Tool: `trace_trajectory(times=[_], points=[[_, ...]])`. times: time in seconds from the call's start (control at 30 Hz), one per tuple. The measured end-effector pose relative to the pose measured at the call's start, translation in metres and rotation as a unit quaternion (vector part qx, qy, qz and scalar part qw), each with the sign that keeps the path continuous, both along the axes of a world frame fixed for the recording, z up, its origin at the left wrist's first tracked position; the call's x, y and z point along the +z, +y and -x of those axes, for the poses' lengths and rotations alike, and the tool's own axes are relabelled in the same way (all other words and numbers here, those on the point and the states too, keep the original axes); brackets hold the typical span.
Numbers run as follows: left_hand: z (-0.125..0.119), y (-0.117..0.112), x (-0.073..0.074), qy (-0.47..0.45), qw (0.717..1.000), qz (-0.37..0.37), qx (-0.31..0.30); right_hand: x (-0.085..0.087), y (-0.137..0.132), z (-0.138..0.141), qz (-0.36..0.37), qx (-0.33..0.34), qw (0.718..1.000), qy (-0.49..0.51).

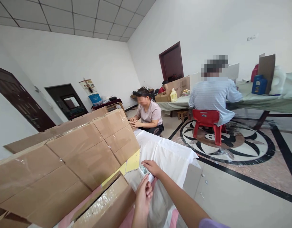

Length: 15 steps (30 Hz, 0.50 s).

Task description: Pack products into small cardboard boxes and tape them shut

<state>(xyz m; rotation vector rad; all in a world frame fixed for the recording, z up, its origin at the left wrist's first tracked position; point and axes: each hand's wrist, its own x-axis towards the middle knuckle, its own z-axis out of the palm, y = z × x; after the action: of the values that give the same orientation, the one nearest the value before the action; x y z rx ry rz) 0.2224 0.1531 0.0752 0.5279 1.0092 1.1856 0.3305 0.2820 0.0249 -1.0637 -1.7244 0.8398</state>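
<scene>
Looking across the white-walled room, I see a bench [167, 152] under rumpled white cloth, just right of a long brown cardboard partition [82, 153] that hides much of what lies behind it. Right of the partition's foot, a small white box [144, 171] is held by two hands: the right hand [153, 167] has its grip closed over one side, the left hand [143, 191] its curled grip on the near corner. A brown carton [110, 202] stands before the partition, crowding the left hand, and yellow sheets [133, 162] lie along its base. Past the partition's right end crouches a person in a pink top [149, 114]; farther right, another in a light blue shirt [211, 95] sits on a red stool [206, 116] at a green-clothed table [245, 93].
</scene>
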Motion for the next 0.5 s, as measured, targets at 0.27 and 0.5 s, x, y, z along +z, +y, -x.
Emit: trace_trajectory(times=[0.27,0.5], points=[[0.000,0.015,0.003,-0.051,0.998,0.018,0.019,0.004,-0.002,0.000,-0.006,-0.006,1.000,-0.014],[0.003,0.020,0.002,-0.079,0.996,0.035,0.027,0.006,-0.004,0.000,-0.001,-0.006,1.000,-0.022]])
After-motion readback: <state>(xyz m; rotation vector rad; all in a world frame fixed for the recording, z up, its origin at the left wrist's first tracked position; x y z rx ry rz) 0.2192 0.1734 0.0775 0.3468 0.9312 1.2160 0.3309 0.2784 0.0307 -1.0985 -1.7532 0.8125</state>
